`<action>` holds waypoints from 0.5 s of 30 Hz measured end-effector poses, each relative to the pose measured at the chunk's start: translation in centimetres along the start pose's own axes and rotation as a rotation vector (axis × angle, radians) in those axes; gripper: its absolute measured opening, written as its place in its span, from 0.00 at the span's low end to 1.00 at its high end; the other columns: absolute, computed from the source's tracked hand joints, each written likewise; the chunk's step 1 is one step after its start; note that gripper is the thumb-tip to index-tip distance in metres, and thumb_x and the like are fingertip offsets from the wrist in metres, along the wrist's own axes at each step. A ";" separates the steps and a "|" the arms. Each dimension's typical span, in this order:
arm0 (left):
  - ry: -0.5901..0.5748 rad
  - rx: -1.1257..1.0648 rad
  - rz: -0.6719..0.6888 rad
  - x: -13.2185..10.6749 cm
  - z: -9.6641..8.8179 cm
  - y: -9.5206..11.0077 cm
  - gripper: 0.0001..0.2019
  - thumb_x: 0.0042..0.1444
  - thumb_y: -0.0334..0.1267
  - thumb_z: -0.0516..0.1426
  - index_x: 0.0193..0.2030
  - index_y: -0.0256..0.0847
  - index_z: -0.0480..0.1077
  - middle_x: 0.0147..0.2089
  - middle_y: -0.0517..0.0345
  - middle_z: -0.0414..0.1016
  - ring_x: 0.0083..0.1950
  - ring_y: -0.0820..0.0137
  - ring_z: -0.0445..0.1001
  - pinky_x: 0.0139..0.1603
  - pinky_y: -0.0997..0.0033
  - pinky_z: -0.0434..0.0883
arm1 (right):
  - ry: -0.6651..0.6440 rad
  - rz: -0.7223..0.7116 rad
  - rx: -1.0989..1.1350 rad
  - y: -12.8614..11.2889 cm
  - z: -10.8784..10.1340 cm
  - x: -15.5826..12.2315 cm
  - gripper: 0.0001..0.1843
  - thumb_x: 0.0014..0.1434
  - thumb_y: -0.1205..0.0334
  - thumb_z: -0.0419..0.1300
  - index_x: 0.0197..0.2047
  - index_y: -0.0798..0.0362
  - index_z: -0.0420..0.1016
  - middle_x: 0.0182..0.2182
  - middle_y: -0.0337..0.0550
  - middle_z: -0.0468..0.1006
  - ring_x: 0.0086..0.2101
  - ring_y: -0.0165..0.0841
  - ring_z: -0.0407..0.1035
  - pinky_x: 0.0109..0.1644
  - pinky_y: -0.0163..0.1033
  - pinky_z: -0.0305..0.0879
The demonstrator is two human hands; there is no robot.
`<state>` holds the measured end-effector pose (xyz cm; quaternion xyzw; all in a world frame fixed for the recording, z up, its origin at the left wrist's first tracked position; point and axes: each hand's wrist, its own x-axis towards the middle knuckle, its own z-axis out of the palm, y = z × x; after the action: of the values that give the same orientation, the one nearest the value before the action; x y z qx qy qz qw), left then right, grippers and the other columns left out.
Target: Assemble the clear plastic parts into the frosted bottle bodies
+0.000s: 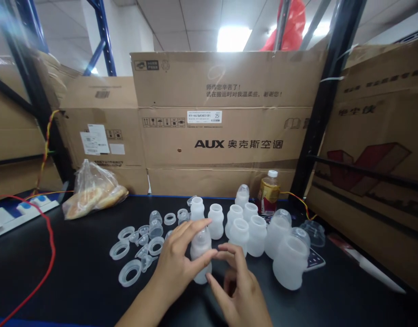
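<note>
Okay, my left hand [176, 265] has fingers clamped on plastic bottle [201, 272] | right hand [234, 286] has fingers apart beside bottle

hidden: frosted bottle [201, 250] partly behind left grip [176, 268] | cut off: red plastic bag [287, 27] | too small: carton label [199, 116] text

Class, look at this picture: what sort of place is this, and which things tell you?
Probably a warehouse or factory workroom: blue steel racking, large AUX cardboard cartons, and a black workbench spread with plastic bottle parts.
</note>
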<state>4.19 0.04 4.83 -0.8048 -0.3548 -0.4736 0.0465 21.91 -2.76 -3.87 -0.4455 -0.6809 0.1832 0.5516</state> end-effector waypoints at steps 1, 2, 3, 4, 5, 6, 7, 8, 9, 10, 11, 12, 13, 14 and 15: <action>0.009 0.038 0.003 0.1 0.2 -0.2 0.21 0.71 0.46 0.66 0.68 0.53 0.71 0.57 0.54 0.88 0.53 0.58 0.88 0.49 0.61 0.82 | 0.011 -0.014 -0.023 0.1 0.1 0.0 0.24 0.68 0.60 0.61 0.64 0.36 0.61 0.51 0.33 0.88 0.20 0.29 0.73 0.30 0.39 0.72; 0.014 0.075 0.008 0.1 0.5 -0.3 0.22 0.72 0.48 0.65 0.68 0.52 0.71 0.57 0.53 0.88 0.52 0.57 0.87 0.48 0.60 0.82 | 0.025 -0.023 -0.045 0.2 0.1 0.0 0.23 0.68 0.60 0.61 0.64 0.37 0.62 0.51 0.34 0.88 0.20 0.29 0.74 0.31 0.39 0.73; 0.018 0.111 0.015 0.2 0.8 -0.4 0.23 0.73 0.51 0.64 0.69 0.51 0.70 0.56 0.52 0.88 0.52 0.56 0.87 0.49 0.59 0.82 | 0.036 -0.026 -0.067 0.2 0.2 0.1 0.22 0.69 0.59 0.61 0.63 0.38 0.62 0.51 0.35 0.88 0.20 0.30 0.74 0.31 0.40 0.74; 0.021 0.148 0.018 0.3 1.0 -0.4 0.24 0.73 0.53 0.63 0.71 0.50 0.69 0.56 0.51 0.88 0.52 0.56 0.87 0.49 0.58 0.82 | 0.042 -0.027 -0.087 0.2 0.2 0.1 0.21 0.69 0.58 0.60 0.63 0.39 0.63 0.50 0.36 0.88 0.19 0.30 0.74 0.31 0.40 0.74; 0.024 0.185 0.020 0.4 1.3 -0.3 0.25 0.74 0.54 0.62 0.72 0.49 0.68 0.56 0.50 0.88 0.52 0.55 0.87 0.49 0.58 0.82 | 0.043 -0.027 -0.104 0.1 0.2 0.1 0.20 0.69 0.57 0.60 0.62 0.40 0.64 0.49 0.36 0.88 0.19 0.30 0.74 0.30 0.40 0.73; 0.025 0.223 0.018 0.4 1.6 -0.2 0.27 0.75 0.54 0.61 0.74 0.48 0.66 0.56 0.49 0.88 0.51 0.55 0.87 0.49 0.57 0.82 | 0.043 -0.025 -0.119 -0.1 0.1 0.2 0.19 0.70 0.57 0.60 0.61 0.41 0.64 0.48 0.37 0.87 0.19 0.31 0.74 0.30 0.40 0.73; 0.023 0.263 0.012 0.6 1.9 -0.1 0.28 0.76 0.53 0.60 0.76 0.47 0.64 0.56 0.48 0.87 0.51 0.54 0.87 0.48 0.57 0.82 | 0.044 -0.024 -0.130 -0.2 0.1 0.2 0.18 0.70 0.57 0.60 0.60 0.41 0.65 0.48 0.37 0.86 0.19 0.30 0.74 0.29 0.40 0.72; 0.017 0.302 0.002 0.7 2.1 0.1 0.29 0.76 0.51 0.59 0.78 0.47 0.61 0.55 0.47 0.87 0.50 0.54 0.86 0.47 0.56 0.81 | 0.047 -0.025 -0.137 -0.2 0.1 0.3 0.17 0.69 0.57 0.60 0.60 0.41 0.65 0.47 0.37 0.86 0.19 0.30 0.73 0.29 0.40 0.72; 0.010 0.340 -0.007 0.8 2.3 0.2 0.31 0.77 0.49 0.59 0.80 0.46 0.58 0.54 0.47 0.87 0.49 0.53 0.86 0.46 0.55 0.80 | 0.051 -0.030 -0.145 -0.2 0.0 0.3 0.16 0.69 0.57 0.60 0.59 0.42 0.66 0.46 0.36 0.85 0.19 0.30 0.73 0.29 0.39 0.72; 0.002 0.375 -0.015 0.9 2.5 0.4 0.33 0.77 0.48 0.59 0.82 0.46 0.54 0.53 0.47 0.87 0.47 0.52 0.86 0.45 0.54 0.80 | 0.056 -0.036 -0.158 -0.2 -0.1 0.4 0.16 0.69 0.58 0.60 0.58 0.42 0.66 0.45 0.36 0.84 0.19 0.30 0.72 0.28 0.39 0.72; -0.008 0.407 -0.021 1.0 2.7 0.5 0.37 0.76 0.47 0.59 0.85 0.46 0.49 0.52 0.48 0.86 0.46 0.52 0.85 0.45 0.53 0.79 | 0.054 -0.043 -0.176 0.0 -0.2 0.4 0.16 0.69 0.58 0.60 0.58 0.43 0.66 0.43 0.36 0.83 0.19 0.30 0.72 0.28 0.38 0.72; -0.019 0.434 -0.025 1.1 2.9 0.6 0.40 0.76 0.46 0.60 0.86 0.47 0.45 0.51 0.49 0.86 0.45 0.52 0.84 0.45 0.53 0.78 | 0.032 -0.057 -0.193 0.2 -0.4 0.4 0.16 0.69 0.58 0.61 0.58 0.43 0.66 0.39 0.35 0.82 0.20 0.31 0.72 0.28 0.38 0.71; -0.030 0.459 -0.030 1.1 3.1 0.6 0.43 0.76 0.46 0.60 0.87 0.47 0.41 0.50 0.50 0.85 0.44 0.52 0.83 0.45 0.52 0.78 | -0.008 -0.073 -0.208 0.4 -0.5 0.4 0.15 0.70 0.58 0.61 0.58 0.43 0.66 0.36 0.33 0.80 0.20 0.31 0.73 0.28 0.37 0.71; -0.038 0.483 -0.036 1.1 3.2 0.7 0.45 0.75 0.46 0.60 0.88 0.47 0.37 0.49 0.50 0.84 0.44 0.51 0.82 0.44 0.52 0.77 | -0.057 -0.086 -0.219 0.7 -0.6 0.4 0.15 0.71 0.58 0.62 0.57 0.43 0.66 0.33 0.31 0.79 0.21 0.32 0.74 0.28 0.36 0.71; -0.043 0.505 -0.044 1.1 3.4 0.7 0.46 0.75 0.46 0.60 0.88 0.46 0.35 0.48 0.50 0.82 0.44 0.51 0.80 0.44 0.51 0.76 | -0.113 -0.097 -0.220 0.9 -0.7 0.4 0.14 0.71 0.58 0.62 0.57 0.43 0.66 0.31 0.30 0.78 0.22 0.32 0.75 0.28 0.34 0.70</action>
<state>7.38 1.50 3.99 -0.7697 -0.4802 -0.3534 0.2283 22.93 -2.15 -4.08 -0.4590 -0.7475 0.1053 0.4684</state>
